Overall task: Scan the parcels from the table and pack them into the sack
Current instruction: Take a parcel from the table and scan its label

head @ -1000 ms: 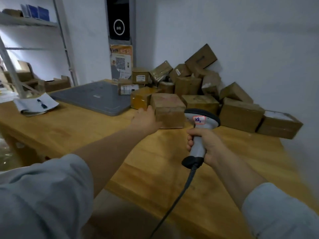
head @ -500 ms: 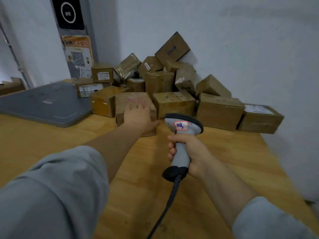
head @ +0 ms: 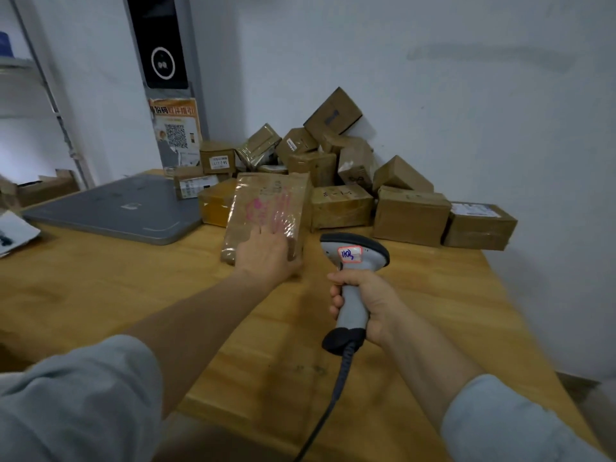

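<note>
The parcel [head: 260, 191] lay flat half a second ago; now its broad face is tipped towards me and glows pink, so I judge the scan is under way. It sits on the bench [head: 100, 278], fronting the pile [head: 410, 211]. My left hand [head: 266, 255] presses its near end, fingers straight and spread. My right hand [head: 363, 301] is clamped round the scanner [head: 353, 255].

Sticker [head: 349, 254] on the scanner [head: 353, 308] head, just above the fingers [head: 337, 300] of the right hand [head: 376, 301]: blue handwriting, "110" plus a squiggle. Well beyond them: poster [head: 175, 128], QR code, heading unreadable; box label [head: 218, 161], digits blurred.
</note>
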Demonstrator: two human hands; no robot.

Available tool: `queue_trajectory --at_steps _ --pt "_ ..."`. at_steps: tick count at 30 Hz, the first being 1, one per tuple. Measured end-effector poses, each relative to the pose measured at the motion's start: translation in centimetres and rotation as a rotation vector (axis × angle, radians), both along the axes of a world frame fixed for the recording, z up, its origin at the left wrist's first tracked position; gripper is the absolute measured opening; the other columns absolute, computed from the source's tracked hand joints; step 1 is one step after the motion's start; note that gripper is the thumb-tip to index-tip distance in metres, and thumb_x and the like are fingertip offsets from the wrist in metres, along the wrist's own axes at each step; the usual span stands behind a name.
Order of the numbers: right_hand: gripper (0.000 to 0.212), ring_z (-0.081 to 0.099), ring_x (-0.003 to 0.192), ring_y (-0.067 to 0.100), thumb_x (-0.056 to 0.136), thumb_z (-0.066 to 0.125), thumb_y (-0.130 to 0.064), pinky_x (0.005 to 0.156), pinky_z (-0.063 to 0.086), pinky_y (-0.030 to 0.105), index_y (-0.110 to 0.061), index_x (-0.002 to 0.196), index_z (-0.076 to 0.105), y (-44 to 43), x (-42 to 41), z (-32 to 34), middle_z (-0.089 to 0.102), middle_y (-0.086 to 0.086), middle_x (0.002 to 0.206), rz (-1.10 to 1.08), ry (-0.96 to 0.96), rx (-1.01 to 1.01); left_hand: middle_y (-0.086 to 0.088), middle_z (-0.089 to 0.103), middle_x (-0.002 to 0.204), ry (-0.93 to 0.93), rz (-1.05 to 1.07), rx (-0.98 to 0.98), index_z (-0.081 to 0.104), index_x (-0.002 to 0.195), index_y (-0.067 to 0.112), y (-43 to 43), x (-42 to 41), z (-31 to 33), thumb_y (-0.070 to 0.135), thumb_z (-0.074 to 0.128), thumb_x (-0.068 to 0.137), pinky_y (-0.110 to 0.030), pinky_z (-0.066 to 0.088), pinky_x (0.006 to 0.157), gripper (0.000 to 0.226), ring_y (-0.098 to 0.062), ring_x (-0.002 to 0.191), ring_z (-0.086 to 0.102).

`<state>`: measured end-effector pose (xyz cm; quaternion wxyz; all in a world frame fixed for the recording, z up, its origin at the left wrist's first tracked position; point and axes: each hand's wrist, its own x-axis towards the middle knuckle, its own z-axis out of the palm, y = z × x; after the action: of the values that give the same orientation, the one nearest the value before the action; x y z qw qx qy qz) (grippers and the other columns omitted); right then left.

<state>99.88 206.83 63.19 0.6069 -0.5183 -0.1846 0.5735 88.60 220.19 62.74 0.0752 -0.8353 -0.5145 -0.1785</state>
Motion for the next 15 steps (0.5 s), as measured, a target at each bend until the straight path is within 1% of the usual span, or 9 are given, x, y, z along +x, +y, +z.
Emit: queue_trajectory --at_steps 3,5,8,9,10,11,13,14,15 --pt "0.015 0.047 0.036 0.013 0.083 0.062 0.0 0.039 0.046 0.022 -0.003 0.072 0.053 -1.8 -0.7 0.0 0.053 0.007 0.052 0.001 -0.005 -0.012 -0.006 0.051 0.117 -0.155 0.025 -0.155 0.046 0.114 0.015 -1.7 -2.0 -0.9 0.051 0.065 0.082 -0.036 0.044 0.078 0.052 -0.025 0.111 0.051" --pt "0.015 0.047 0.036 0.013 0.084 0.062 0.0 0.039 0.046 0.023 -0.003 0.072 0.053 -2.7 -1.0 0.1 0.053 0.007 0.052 -0.001 -0.01 -0.009 -0.004 0.049 0.111 -0.239 0.044 -0.134 0.044 0.108 0.016 -2.9 -2.9 -0.9 0.053 0.068 0.078 -0.038 0.046 0.08 0.054 -0.024 0.108 0.05" --pt "0.014 0.046 0.036 0.012 0.085 0.061 0.0 0.039 0.046 0.022 -0.003 0.074 0.054 -3.3 -1.1 0.4 0.053 0.007 0.052 -0.02 -0.028 -0.006 -0.002 0.045 0.091 -0.366 -0.054 0.218 0.043 0.087 0.016 -4.5 -4.0 -0.5 0.048 0.072 0.075 -0.032 0.037 0.069 0.045 -0.024 0.088 0.048" --pt "0.014 0.046 0.035 0.012 0.085 0.061 0.0 0.039 0.046 0.021 -0.003 0.074 0.053 -3.4 -1.1 0.5 0.052 0.007 0.052 -0.026 -0.032 -0.006 -0.004 0.044 0.089 -0.409 -0.082 0.339 0.044 0.086 0.014 -4.6 -4.3 -0.2 0.043 0.077 0.07 -0.033 0.034 0.07 0.046 -0.025 0.084 0.047" --pt "0.014 0.046 0.035 0.012 0.085 0.061 0.0 0.039 0.046 0.021 -0.003 0.074 0.053 -3.4 -1.1 0.6 0.052 0.007 0.052 -0.03 -0.034 -0.002 -0.009 0.047 0.092 -0.446 -0.083 0.422 0.049 0.091 0.011 -4.4 -4.7 0.2 0.04 0.081 0.065 -0.036 0.035 0.075 0.05 -0.028 0.088 0.048" --pt "0.014 0.046 0.035 0.012 0.085 0.061 0.0 0.039 0.046 0.021 -0.003 0.074 0.053 -3.3 -1.2 0.7 0.052 0.007 0.052 -0.033 -0.035 0.002 -0.015 0.049 0.104 -0.453 -0.071 0.427 0.052 0.105 0.008 -4.1 -5.1 0.7 0.039 0.082 0.063 -0.042 0.036 0.085 0.06 -0.032 0.1 0.047" --pt "0.013 0.046 0.035 0.013 0.085 0.061 0.0 0.039 0.046 0.021 -0.003 0.075 0.053 -3.0 -1.5 1.0 0.052 0.007 0.053 -0.03 -0.04 0.009 -0.018 0.038 0.134 -0.371 -0.074 0.255 0.04 0.138 0.014 -3.4 -5.9 1.5 0.042 0.076 0.072 -0.046 0.027 0.106 0.08 -0.033 0.127 0.032" --pt "0.013 0.046 0.035 0.012 0.085 0.061 0.0 0.039 0.046 0.021 -0.003 0.075 0.053 -2.8 -1.8 1.2 0.052 0.007 0.053 -0.025 -0.043 0.012 -0.014 0.035 0.14 -0.32 -0.087 0.191 0.035 0.144 0.018 -3.1 -6.3 1.7 0.04 0.071 0.079 -0.042 0.028 0.108 0.077 -0.03 0.132 0.028" --pt "0.013 0.046 0.035 0.012 0.085 0.061 0.0 0.04 0.046 0.021 -0.003 0.075 0.053 -2.6 -2.0 1.3 0.052 0.007 0.053 -0.02 -0.046 0.016 -0.011 0.037 0.141 -0.29 -0.114 0.17 0.037 0.144 0.018 -2.9 -6.7 1.5 0.035 0.067 0.084 -0.039 0.035 0.104 0.069 -0.027 0.133 0.03"
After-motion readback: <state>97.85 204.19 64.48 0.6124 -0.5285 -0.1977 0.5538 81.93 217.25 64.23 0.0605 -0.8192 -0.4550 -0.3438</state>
